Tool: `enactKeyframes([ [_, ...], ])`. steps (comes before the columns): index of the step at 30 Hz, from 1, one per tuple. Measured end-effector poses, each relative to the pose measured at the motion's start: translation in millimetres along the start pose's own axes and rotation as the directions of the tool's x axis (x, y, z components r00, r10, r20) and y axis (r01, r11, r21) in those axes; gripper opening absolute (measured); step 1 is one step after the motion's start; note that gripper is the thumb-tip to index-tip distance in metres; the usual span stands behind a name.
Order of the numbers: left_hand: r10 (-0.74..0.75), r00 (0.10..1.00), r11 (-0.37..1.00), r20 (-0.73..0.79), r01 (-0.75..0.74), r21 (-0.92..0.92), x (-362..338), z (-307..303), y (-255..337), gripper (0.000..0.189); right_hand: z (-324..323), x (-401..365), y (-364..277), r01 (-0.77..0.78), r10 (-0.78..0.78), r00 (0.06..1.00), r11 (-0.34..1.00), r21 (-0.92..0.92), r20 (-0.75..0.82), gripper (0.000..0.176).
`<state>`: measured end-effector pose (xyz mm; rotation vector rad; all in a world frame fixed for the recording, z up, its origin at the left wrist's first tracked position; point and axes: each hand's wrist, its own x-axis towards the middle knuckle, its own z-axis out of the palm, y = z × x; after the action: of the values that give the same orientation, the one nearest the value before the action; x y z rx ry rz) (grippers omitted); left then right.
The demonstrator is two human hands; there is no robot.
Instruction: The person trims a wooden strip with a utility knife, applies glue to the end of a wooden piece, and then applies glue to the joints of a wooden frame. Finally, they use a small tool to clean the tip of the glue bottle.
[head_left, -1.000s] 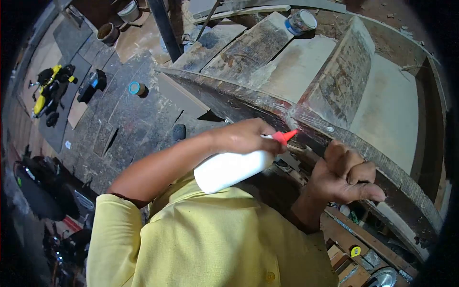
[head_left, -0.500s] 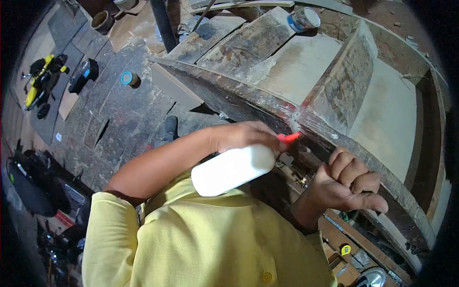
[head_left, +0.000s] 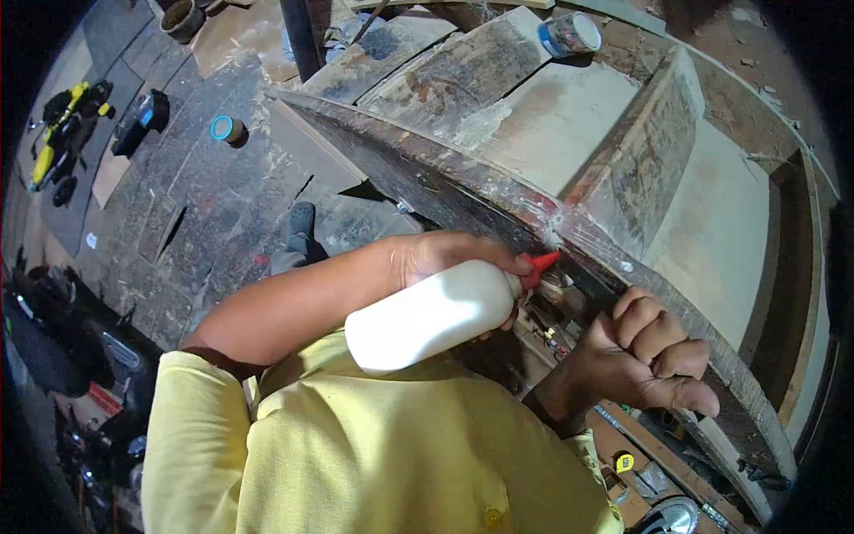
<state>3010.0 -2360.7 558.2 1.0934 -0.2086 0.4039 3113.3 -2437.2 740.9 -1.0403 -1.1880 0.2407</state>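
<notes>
A white squeeze bottle (head_left: 427,319) with a red pointed nozzle (head_left: 540,265) lies tilted in my left hand (head_left: 458,253), whose fingers wrap around its neck end. The nozzle tip points right, close to the dark side of a curved wooden frame (head_left: 445,169). Just above the tip, a whitish, splintered patch (head_left: 553,222) marks the joint where a cross board (head_left: 636,160) meets the rim. My right hand (head_left: 654,351) is closed in a fist beside the rim, thumb sticking out to the right. What is inside that fist, if anything, is hidden.
A clear tub (head_left: 569,36) stands on the frame's boards. On the floor are a blue-lidded jar (head_left: 229,130), a black device (head_left: 140,122) and a yellow-black machine (head_left: 67,142). A circular blade (head_left: 672,516) and yellow tape measure (head_left: 624,462) lie lower right. A motorcycle (head_left: 67,356) is at left.
The view has shifted slightly. The bottle has turned a little in my left hand, showing more of its red cap. My right fist stays about where it was.
</notes>
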Motion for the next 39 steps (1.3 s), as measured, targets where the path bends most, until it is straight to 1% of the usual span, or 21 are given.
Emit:
enactKeyframes([
  [2, 0.358, 0.932, 0.92, -0.051, -0.342, 0.192, 3.8, 5.0, 16.2, 0.031, 1.1, -0.6, -2.4, -0.031, 0.03, 0.999, 0.999, 0.026, 0.042, 0.058],
  [3, -0.54, 0.84, 0.835, 0.059, 0.543, -0.092, 10.3, 4.9, 38.8, 0.03, 3.9, -1.6, -3.8, -0.057, 0.057, 0.998, 0.998, -0.016, -0.006, 0.058],
  [4, -0.536, 0.842, 0.836, 0.059, 0.54, -0.098, 11.9, 7.1, 61.9, 0.03, 5.8, -2.5, -5.1, -0.085, 0.082, 0.995, 0.995, -0.056, -0.053, 0.058],
  [5, -0.461, 0.883, 0.845, -0.086, 0.467, 0.261, 11.1, 12.2, 78.8, 0.029, 4.1, -3.3, -6.5, -0.089, 0.087, 0.995, 0.994, -0.058, -0.045, 0.058],
  [6, -0.337, 0.922, 0.712, -0.191, 0.382, 0.589, 9.2, 16.5, 85.0, 0.028, 0.1, -4.4, -8.2, -0.1, 0.098, 0.994, 0.995, -0.028, -0.044, 0.058],
  [7, -0.283, 0.943, 0.654, -0.178, 0.325, 0.683, 7.4, 17.8, 83.6, 0.031, -3.2, -4.9, -8.9, -0.108, 0.108, 0.993, 0.994, 0.003, -0.043, 0.058],
  [11, -0.301, 0.938, 0.666, -0.172, 0.335, 0.667, 6.8, 17.7, 73.9, 0.033, -11.7, -3.3, -7.6, -0.111, 0.112, 0.994, 0.991, 0.07, -0.016, 0.058],
  [17, -0.36, 0.93, 0.861, -0.074, 0.361, 0.359, 5.0, 8.2, 45.6, 0.041, -12.2, 1.5, -7.1, -0.085, 0.077, 0.993, 0.992, 0.089, 0.091, 0.056],
  [19, -0.407, 0.911, 0.911, -0.072, 0.41, 0.035, 5.4, 9.8, 35.8, 0.048, -6.9, 1.7, -8.3, -0.127, 0.124, 0.992, 0.988, 0.088, 0.039, 0.059],
  [20, -0.405, 0.912, 0.913, -0.069, 0.408, 0.03, 6.4, 7.3, 33.6, 0.048, -8.1, 2.0, -8.0, -0.13, 0.127, 0.991, 0.988, 0.082, 0.041, 0.059],
  [22, -0.532, 0.824, 0.798, 0.197, 0.565, -0.208, 8.9, -0.2, 29.3, 0.043, -10.9, 3.5, -6.8, -0.075, 0.069, 0.993, 0.995, 0.06, 0.095, 0.057],
  [26, -0.5, 0.822, 0.671, 0.272, 0.566, -0.478, 8.0, 5.1, 17.5, 0.039, -10.7, 6.7, -5.3, -0.09, 0.085, 0.99, 0.995, 0.046, 0.111, 0.057],
  [28, -0.595, 0.769, 0.466, 0.232, 0.565, -0.681, 8.3, 10.3, 24.9, 0.037, -6.8, 6.4, -3.2, -0.049, 0.046, 0.994, 0.999, 0.023, 0.098, 0.057],
  [29, -0.595, 0.769, 0.465, 0.233, 0.566, -0.681, 8.3, 9.4, 22.0, 0.037, -4.0, 6.0, -3.7, -0.049, 0.046, 0.994, 0.999, 0.022, 0.098, 0.057],
  [31, -0.44, 0.885, 0.814, 0.151, 0.464, -0.349, 9.3, 5.1, 21.5, 0.038, 1.0, 5.5, -5.6, -0.099, 0.099, 0.994, 0.995, 0.004, 0.041, 0.059],
  [32, -0.439, 0.886, 0.814, 0.15, 0.463, -0.352, 9.5, 4.8, 28.0, 0.038, 1.1, 5.3, -6.0, -0.101, 0.101, 0.994, 0.995, 0.003, 0.043, 0.059],
  [33, -0.446, 0.892, 0.889, 0.066, 0.451, -0.085, 8.1, 5.8, 37.4, 0.039, 0.9, 4.8, -7.3, -0.113, 0.113, 0.992, 0.994, -0.01, 0.057, 0.058],
  [34, -0.429, 0.903, 0.884, -0.017, 0.424, 0.197, 8.1, 5.8, 48.6, 0.041, 1.2, 4.6, -7.6, -0.119, 0.12, 0.99, 0.993, -0.021, 0.071, 0.058],
  [36, -0.364, 0.928, 0.888, -0.079, 0.371, 0.272, 4.5, 15.2, 54.0, 0.041, 2.9, 3.1, -8.3, -0.123, 0.125, 0.991, 0.991, -0.046, 0.044, 0.058],
  [38, -0.117, 0.952, 0.752, -0.283, 0.272, 0.601, 0.0, 23.9, 57.7, 0.036, 3.1, 0.3, -7.3, -0.119, 0.12, 0.993, 0.991, -0.068, 0.015, 0.058],
  [39, -0.113, 0.953, 0.749, -0.28, 0.267, 0.607, 0.7, 24.6, 60.6, 0.036, 1.3, -3.0, -5.2, -0.076, 0.079, 0.996, 0.995, -0.057, 0.042, 0.058],
])
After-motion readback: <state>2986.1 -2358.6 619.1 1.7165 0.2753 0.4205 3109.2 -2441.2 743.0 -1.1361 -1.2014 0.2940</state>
